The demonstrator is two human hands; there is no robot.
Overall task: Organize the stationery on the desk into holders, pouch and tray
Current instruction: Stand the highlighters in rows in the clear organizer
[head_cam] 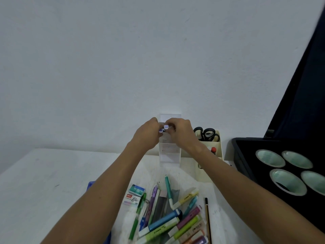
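Note:
A clear acrylic holder point(169, 154) stands upright against the wall at the back of the white desk point(44, 182). Both hands are raised at its upper part. My left hand point(147, 136) pinches a small purple and white item point(161, 130). My right hand point(182, 134) pinches a similar white-capped item point(166, 127) right beside it. What these items are is too small to tell. Below, a heap of highlighters and pens point(168, 219) lies between my forearms, with two staple boxes point(134, 195) at its left.
A cream holder point(212, 155) with black-handled scissors point(207, 134) stands right of the clear one. A pencil point(207, 219) lies right of the heap. A black case point(284, 173) with round pale-green wells fills the right side. A blue object point(90, 185) shows under my left forearm.

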